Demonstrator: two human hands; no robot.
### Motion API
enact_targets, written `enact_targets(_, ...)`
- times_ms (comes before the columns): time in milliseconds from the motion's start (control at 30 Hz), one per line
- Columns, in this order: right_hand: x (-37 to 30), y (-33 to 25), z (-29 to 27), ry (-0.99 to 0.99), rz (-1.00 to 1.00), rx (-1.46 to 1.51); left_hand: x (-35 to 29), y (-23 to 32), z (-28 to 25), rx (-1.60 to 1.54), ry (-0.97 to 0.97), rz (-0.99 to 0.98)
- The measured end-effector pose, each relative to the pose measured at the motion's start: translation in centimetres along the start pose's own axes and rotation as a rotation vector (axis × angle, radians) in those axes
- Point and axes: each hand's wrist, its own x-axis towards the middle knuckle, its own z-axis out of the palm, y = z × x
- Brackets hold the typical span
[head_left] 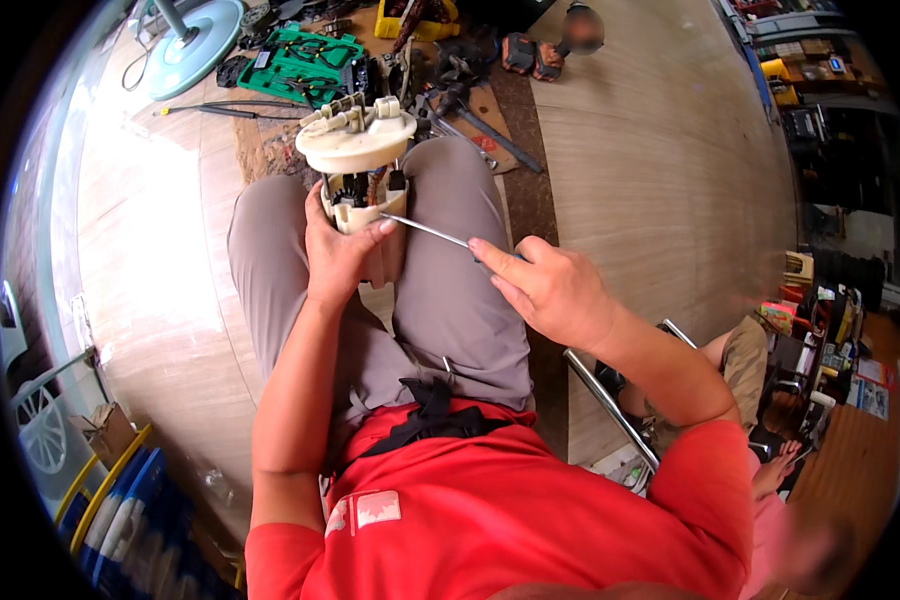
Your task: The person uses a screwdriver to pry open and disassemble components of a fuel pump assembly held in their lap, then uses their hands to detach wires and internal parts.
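Observation:
A cream-coloured fuel pump module stands upright between my knees, its round lid raised above the cup-shaped body. Black parts and wires show in the gap between lid and body. My left hand is wrapped round the body, thumb at the near side. In my right hand is a screwdriver with a long metal shaft; most of its handle is hidden by the fingers. The shaft points left, and its tip meets the body's rim close to my left thumb.
Beyond my knees lie an open green tool case, a yellow tray, an orange-and-black object and loose tools on cardboard. A pale blue round base stands far left. Another person's hands and a chrome-framed seat are at right.

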Motion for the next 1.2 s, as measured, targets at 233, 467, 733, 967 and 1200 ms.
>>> enact_targets(233,-3.7,0.9,0.5,0.037,0.099,0.246,-1.1,0.4,0.0,0.268,-0.118,-0.039)
enact_targets(467,-4.7,0.3,-2.3,0.162,0.151,0.398,-0.9,0.7,-2.1,-0.236,-0.088,-0.016)
enact_targets(733,-3.7,-0.2,-5.8,0.165,0.099,0.385,-1.1,-0.4,-3.1,-0.389,-0.2,-0.114)
enact_targets(967,-3.1,-0.8,-6.0,0.143,0.022,0.304,0.4,0.5,-3.0,-0.379,-0.212,-0.121)
enact_targets(1200,-1.2,-1.1,-7.0,0.155,-0.079,0.116,0.1,1.5,-2.8,-0.347,-0.201,-0.075)
